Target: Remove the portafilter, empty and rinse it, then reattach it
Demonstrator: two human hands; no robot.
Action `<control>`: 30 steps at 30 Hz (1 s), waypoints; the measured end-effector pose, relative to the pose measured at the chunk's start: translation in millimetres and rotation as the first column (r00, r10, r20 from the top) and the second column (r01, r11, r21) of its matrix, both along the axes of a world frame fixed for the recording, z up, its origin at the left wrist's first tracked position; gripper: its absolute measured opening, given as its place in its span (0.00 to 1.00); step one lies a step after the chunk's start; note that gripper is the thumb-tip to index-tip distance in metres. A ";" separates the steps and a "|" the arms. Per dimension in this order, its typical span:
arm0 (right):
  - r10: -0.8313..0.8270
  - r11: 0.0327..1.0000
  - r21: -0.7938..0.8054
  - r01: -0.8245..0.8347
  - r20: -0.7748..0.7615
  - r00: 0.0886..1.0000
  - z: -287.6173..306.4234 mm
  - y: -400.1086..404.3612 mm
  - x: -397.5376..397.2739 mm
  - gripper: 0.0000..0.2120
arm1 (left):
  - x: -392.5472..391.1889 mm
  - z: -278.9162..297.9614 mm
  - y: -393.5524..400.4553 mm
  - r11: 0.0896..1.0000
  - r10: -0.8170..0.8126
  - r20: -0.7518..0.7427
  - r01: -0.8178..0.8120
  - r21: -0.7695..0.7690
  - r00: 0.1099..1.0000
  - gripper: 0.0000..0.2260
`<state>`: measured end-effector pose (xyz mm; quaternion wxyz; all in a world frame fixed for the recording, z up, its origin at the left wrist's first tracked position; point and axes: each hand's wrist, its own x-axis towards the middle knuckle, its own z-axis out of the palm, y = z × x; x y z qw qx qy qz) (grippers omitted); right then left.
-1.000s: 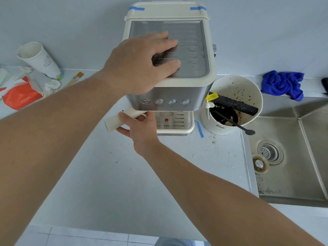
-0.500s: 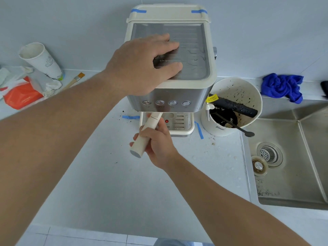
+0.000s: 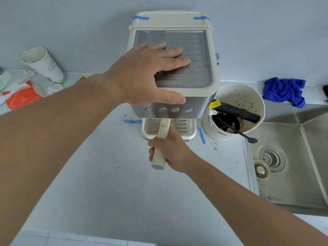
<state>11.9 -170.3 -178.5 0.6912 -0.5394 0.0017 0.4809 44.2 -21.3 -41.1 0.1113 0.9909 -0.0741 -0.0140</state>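
A cream and steel espresso machine (image 3: 198,96) stands at the back of the white counter. My left hand (image 3: 149,75) lies flat on its metal top, fingers spread, thumb over the front edge. The portafilter's cream handle (image 3: 162,134) points straight out from under the machine's front, toward me. My right hand (image 3: 170,151) is wrapped around that handle near its grey end cap. The portafilter's basket end is hidden under the machine, above the drip tray (image 3: 184,128).
A white bucket (image 3: 252,96) with coffee grounds, a black bar and a spoon stands right of the machine. The steel sink (image 3: 291,166) with a drain lies at the right. A blue cloth (image 3: 284,91) rests behind it. A paper cup (image 3: 42,64) and orange packaging (image 3: 21,98) sit at the left.
My right hand has swung the handle from pointing left to pointing straight toward me. My left hand has stayed pressed on the machine's top.
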 end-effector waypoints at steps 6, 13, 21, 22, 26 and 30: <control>0.075 0.997 0.004 -0.075 -0.022 0.997 1.2 -6.6 5.7 0.19 | 0.9 0.7 1.0 1.000 -0.006 -0.007 0.006 -0.005 1.000 0.41; 0.057 0.998 0.000 -0.057 -0.039 0.998 3.1 -6.1 3.9 0.18 | -0.7 0.5 0.5 1.000 -0.004 0.019 0.004 -0.015 1.000 0.40; -0.005 1.000 0.005 0.005 -0.035 0.999 3.4 -13.5 0.8 0.15 | -0.8 0.0 -1.6 1.000 -0.002 0.013 0.002 0.014 1.000 0.40; -0.013 1.000 0.007 0.013 -0.012 1.000 4.1 -15.5 0.3 0.14 | -0.7 0.0 -1.5 1.000 -0.003 0.016 0.002 0.012 1.000 0.40; -0.022 1.000 -0.013 0.023 0.069 0.997 3.4 -26.8 -0.1 0.13 | -1.6 -2.0 -1.6 1.000 -0.002 0.027 0.002 -0.002 1.000 0.38; -0.015 0.996 -0.081 0.023 0.105 0.994 4.1 -39.4 1.9 0.19 | 0.1 -2.9 -1.2 0.998 -0.003 0.077 0.008 -0.065 0.997 0.30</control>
